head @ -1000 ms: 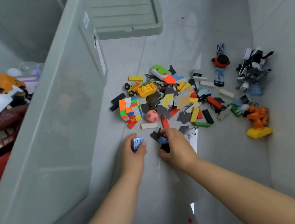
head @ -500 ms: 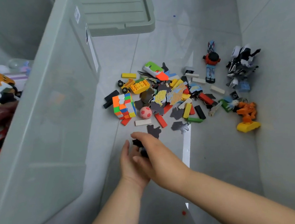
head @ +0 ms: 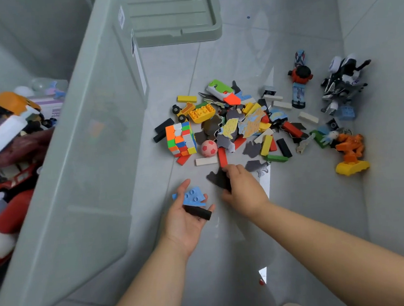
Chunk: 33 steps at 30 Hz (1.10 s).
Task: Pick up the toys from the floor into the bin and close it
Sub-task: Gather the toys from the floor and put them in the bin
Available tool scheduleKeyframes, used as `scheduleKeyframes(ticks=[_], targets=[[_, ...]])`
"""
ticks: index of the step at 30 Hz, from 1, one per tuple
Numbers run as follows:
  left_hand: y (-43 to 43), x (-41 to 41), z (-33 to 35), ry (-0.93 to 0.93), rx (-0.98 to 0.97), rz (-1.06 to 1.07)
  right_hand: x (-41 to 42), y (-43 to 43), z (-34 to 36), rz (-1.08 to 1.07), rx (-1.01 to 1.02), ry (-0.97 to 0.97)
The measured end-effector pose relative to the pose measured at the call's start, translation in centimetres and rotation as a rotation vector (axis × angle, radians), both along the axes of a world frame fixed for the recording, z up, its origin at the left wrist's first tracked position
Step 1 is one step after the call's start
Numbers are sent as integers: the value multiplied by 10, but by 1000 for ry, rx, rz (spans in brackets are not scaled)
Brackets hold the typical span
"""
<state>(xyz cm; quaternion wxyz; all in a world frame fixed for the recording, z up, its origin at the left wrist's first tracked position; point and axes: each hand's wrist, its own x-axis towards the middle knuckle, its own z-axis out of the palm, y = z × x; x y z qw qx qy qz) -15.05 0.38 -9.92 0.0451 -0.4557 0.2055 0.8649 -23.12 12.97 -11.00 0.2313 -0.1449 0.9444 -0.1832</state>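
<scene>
My left hand point(head: 185, 218) lies palm up over the floor, cupping a blue studded brick point(head: 193, 197) and a black block point(head: 198, 212). My right hand point(head: 243, 188) reaches into the near edge of the toy pile and pinches a dark flat cutout piece point(head: 216, 178). The pile holds a colour cube point(head: 181, 138), a pink ball point(head: 209, 148), a yellow brick point(head: 202, 113), a red block point(head: 222, 156) and several paper cutouts. The translucent bin point(head: 83, 162) stands open at the left with toys inside. Its grey-green lid point(head: 173, 12) lies on the floor beyond.
An orange figure on a yellow base point(head: 351, 154), a black-and-white robot toy point(head: 341, 81) and a red-headed figure point(head: 299, 80) lie at the right, near the wall point(head: 389, 89). A small red speck point(head: 262, 282) sits on the near floor.
My right hand has left the left palm, where it dropped the black block, and reached forward to the dark cutout. My left hand has turned palm up.
</scene>
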Motion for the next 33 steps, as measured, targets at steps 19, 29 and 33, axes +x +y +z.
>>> scheduleKeyframes(ticks=[19,29,33], targets=[[-10,0,-3,73,41,145,-41,-6,-6,56,45,207],[-14,-7,-5,91,122,275,22,-31,47,20,-544,23],[-16,-6,-5,91,62,265,-35,-33,22,176,-95,129]])
